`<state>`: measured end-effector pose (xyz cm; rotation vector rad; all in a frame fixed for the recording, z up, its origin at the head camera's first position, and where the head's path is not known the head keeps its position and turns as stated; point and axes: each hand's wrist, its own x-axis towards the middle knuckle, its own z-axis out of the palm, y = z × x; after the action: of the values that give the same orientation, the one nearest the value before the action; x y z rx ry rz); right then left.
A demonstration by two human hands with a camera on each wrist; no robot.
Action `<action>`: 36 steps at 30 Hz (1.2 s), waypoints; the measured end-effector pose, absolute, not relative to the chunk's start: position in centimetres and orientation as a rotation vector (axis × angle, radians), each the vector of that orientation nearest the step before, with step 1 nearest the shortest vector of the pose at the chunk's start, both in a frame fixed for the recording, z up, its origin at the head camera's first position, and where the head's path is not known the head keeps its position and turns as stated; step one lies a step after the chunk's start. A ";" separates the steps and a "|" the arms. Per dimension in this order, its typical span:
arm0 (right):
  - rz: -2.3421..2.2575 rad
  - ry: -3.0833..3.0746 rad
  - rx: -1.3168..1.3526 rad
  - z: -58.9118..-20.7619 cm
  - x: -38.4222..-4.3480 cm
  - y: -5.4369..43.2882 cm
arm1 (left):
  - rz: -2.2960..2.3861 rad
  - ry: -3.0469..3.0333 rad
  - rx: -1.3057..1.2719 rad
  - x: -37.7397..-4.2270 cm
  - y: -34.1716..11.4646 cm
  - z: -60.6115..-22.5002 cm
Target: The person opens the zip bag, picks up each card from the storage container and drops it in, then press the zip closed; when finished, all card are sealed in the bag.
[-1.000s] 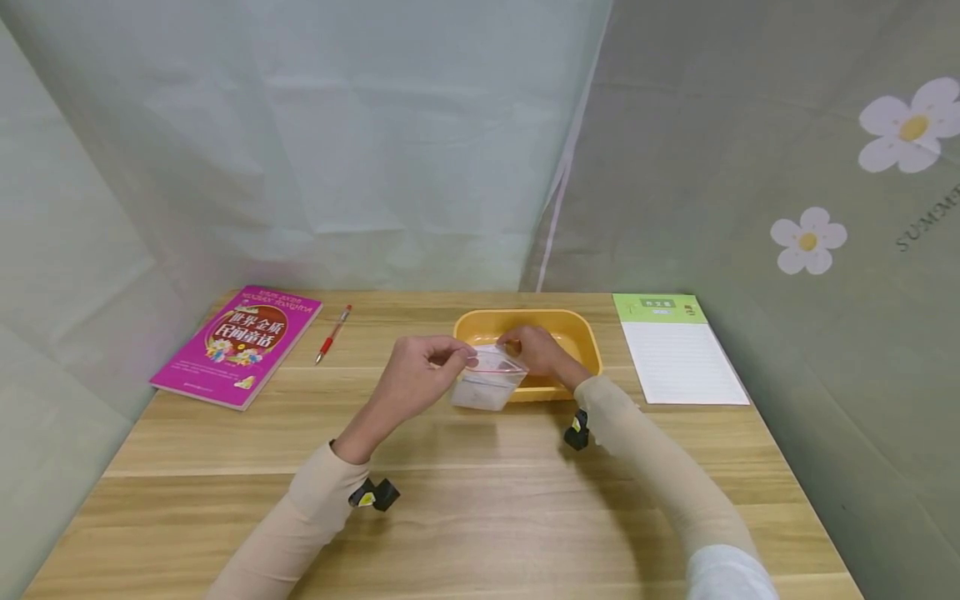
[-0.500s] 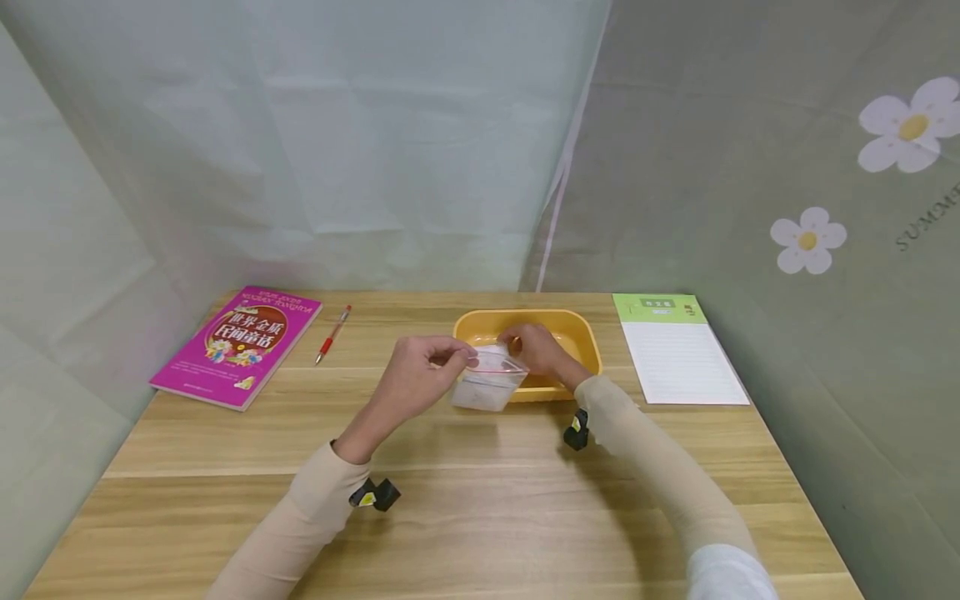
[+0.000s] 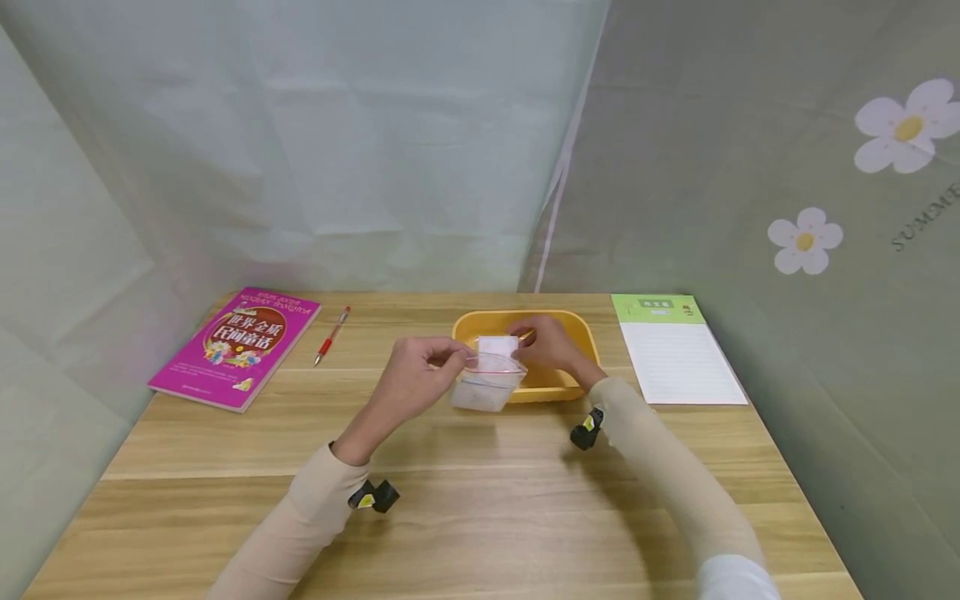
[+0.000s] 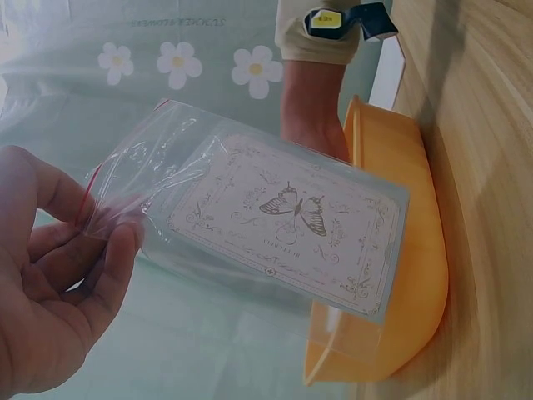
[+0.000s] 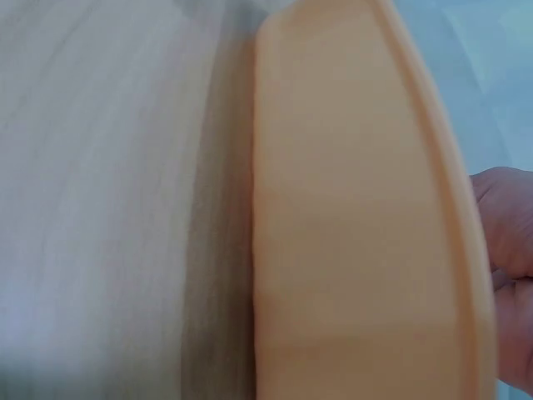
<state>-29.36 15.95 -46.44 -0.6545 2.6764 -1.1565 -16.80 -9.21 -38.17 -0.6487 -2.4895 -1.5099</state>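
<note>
My left hand (image 3: 420, 373) pinches the top edge of a clear zip bag (image 3: 486, 393) with a red seal line. In the left wrist view a card with a butterfly print (image 4: 287, 225) shows through the bag's plastic. Over the yellow basket (image 3: 551, 393), my right hand (image 3: 546, 343) pinches the right edge of a small white card (image 3: 498, 344). That card stands up just behind the bag's mouth in the head view. The basket's wall hides most of the right hand in the right wrist view, where part of the hand (image 5: 510, 225) shows past the rim.
A pink book (image 3: 238, 346) lies at the left on the wooden table (image 3: 480, 517), with a red pen (image 3: 332, 336) beside it. To the right of the basket lies a writing pad (image 3: 675, 354) with a green header. Fabric walls surround the table.
My right hand has moved slightly up and to the right, and more of the white card shows above the bag. My left hand and the bag have stayed in place.
</note>
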 end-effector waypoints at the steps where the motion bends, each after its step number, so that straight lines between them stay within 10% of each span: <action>1: -1.168 2.680 -0.671 -46.3 -29.3 16.1 | -1.507 -2.490 -0.648 -16.8 -9.2 -38.2; 36: -1.402 2.867 -0.728 -38.0 -24.4 17.9 | -1.520 -2.506 -0.625 -16.8 -9.0 -38.1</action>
<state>-24.43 17.88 -38.00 -0.7277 2.8668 -1.4021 -16.84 -9.00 -38.07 -0.6247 -2.5062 -1.5197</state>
